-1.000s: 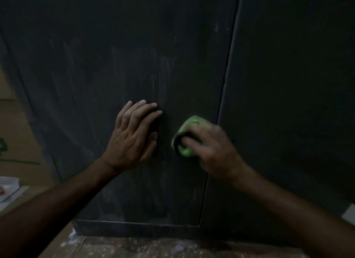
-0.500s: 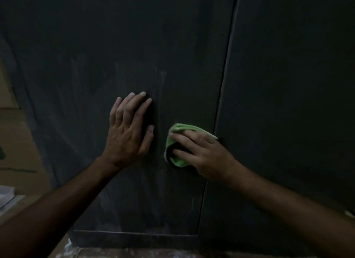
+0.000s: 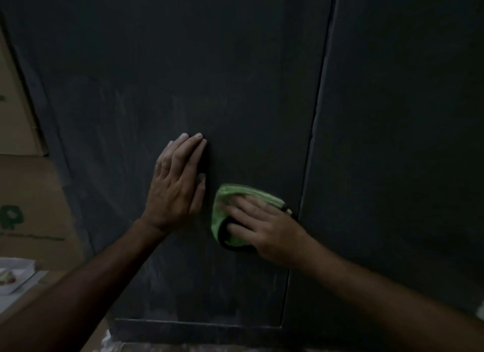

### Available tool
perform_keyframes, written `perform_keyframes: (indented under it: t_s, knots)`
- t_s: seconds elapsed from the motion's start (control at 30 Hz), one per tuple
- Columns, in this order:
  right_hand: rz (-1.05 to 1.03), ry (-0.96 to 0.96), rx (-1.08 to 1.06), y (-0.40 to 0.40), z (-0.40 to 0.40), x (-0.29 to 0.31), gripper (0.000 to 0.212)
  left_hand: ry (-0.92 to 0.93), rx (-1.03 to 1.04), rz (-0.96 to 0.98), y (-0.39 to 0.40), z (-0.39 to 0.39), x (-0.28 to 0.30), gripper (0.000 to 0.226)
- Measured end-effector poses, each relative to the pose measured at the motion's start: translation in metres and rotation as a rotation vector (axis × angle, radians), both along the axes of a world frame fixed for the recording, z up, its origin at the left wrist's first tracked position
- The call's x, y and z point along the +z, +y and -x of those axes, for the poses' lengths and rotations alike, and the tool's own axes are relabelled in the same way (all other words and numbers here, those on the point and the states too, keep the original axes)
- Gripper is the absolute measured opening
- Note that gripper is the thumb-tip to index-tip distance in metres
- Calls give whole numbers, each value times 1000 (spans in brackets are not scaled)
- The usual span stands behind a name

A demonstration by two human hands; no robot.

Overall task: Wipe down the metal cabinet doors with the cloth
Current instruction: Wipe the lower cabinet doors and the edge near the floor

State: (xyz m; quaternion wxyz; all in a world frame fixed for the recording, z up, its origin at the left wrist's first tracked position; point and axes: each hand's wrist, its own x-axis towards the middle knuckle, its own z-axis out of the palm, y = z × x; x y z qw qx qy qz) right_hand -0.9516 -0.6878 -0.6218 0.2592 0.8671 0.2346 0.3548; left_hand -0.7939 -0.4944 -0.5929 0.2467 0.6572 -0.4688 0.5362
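Doors of dark, matte metal fill nearly the whole view: the left door (image 3: 183, 76) and the right door (image 3: 406, 115) meet at a thin vertical seam (image 3: 318, 110) that runs from the top edge down to the base. Both panels are a flat grey-black in dim light. Pale, chalky smears streak the left door, mostly above and below the hands, with a fainter patch near its lower right corner; the right door looks more even, though it is too dark to judge well. A dark plinth (image 3: 196, 333) runs under the left door.

The cloth (image 3: 225, 212) is bright green with a black edge, bunched into a pad and lying against the left door, low down and just left of the seam. The right hand (image 3: 264, 231) lies on top of it, fingers spread and fairly straight, pressing it flat to the metal rather than clutching it. Its little-finger side reaches close to the seam.

The left hand (image 3: 175, 186) rests flat on the same door just beside the cloth, fingers together and pointing up, holding nothing.

At the far left stands a cardboard box (image 3: 28, 207) with a green mark, and below it a white tray (image 3: 13, 278) whose contents are unclear.
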Motion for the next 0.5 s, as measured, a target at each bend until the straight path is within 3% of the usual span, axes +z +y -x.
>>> perform_keyframes:
  t_s: [0.1, 0.23, 0.3, 0.4, 0.5]
  knots:
    - [40, 16, -23, -3, 3, 25, 35, -11, 12, -33, 3, 1, 1, 58]
    - [-407, -473, -68, 9, -25, 132, 42, -12, 18, -60, 10, -3, -3, 61]
    - [-507, -577, -72, 14, -36, 147, 46, -12, 47, -58, 16, -7, -6, 61]
    - [-389, -403, -28, 24, -38, 73, 43, -46, 86, -123, 25, -14, -5, 65]
    - [-14, -21, -1, 16, -14, -21, 31, -80, 149, -229, 34, -18, -3, 71]
